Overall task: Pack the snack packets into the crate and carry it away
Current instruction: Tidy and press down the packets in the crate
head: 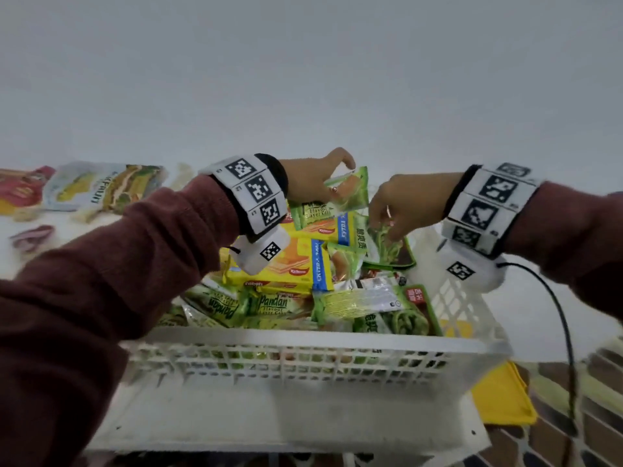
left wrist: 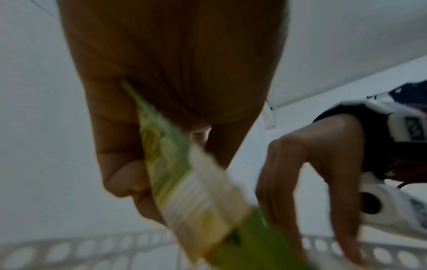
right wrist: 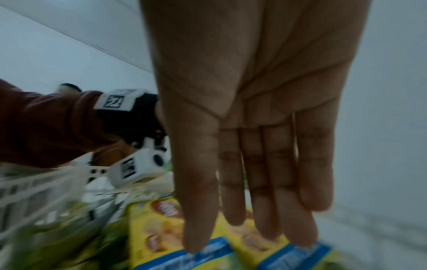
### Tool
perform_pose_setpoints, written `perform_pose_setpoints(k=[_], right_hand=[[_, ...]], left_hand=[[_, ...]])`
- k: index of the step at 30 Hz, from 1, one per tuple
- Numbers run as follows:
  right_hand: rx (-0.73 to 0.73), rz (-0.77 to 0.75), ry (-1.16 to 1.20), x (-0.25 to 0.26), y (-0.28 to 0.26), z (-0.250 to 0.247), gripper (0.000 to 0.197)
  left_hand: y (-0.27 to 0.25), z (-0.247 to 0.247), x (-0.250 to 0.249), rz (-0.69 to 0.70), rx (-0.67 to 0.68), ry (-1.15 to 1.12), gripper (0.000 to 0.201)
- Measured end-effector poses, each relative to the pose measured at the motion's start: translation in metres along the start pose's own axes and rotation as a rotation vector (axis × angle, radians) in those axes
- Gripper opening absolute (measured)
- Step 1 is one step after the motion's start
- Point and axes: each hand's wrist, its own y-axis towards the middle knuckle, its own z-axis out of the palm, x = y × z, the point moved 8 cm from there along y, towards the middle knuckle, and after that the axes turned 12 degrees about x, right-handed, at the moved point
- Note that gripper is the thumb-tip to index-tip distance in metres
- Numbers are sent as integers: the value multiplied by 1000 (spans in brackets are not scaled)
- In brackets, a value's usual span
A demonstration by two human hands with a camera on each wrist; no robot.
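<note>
A white slatted crate (head: 303,345) stands on the table, heaped with green and yellow snack packets (head: 286,264). My left hand (head: 317,176) hovers over the far side of the crate and pinches a green packet (head: 347,190) by its top edge; in the left wrist view the green packet (left wrist: 184,173) hangs between thumb and fingers. My right hand (head: 394,210) reaches in from the right with straight fingers (right wrist: 254,182) pointing down over yellow wafer boxes (right wrist: 161,228), holding nothing.
More packets (head: 94,190) lie on the white table at the far left, with a red one (head: 20,187) beside them. A yellow item (head: 499,396) sits right of the crate. A black cable (head: 566,332) hangs from my right wrist. A patterned floor shows lower right.
</note>
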Motion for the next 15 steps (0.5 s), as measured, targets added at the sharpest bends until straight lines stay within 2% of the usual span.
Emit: perform_pose_setpoints(k=[4, 6, 8, 10, 13, 15], right_hand=[[341, -175, -130, 71, 27, 39, 47], [443, -197, -285, 90, 32, 60, 57], [455, -158, -436, 98, 33, 70, 73], [430, -116, -532, 99, 34, 77, 79], [330, -115, -515, 99, 35, 77, 64], [322, -134, -446, 94, 34, 73, 59]], left_hand=[[-13, -1, 27, -70, -17, 30, 46], [-22, -4, 36, -82, -43, 19, 42], [-29, -7, 44, -94, -68, 16, 38], [-35, -8, 51, -107, -80, 6, 34], [-44, -8, 57, -117, -87, -44, 34], [-49, -9, 59, -120, -91, -76, 36]])
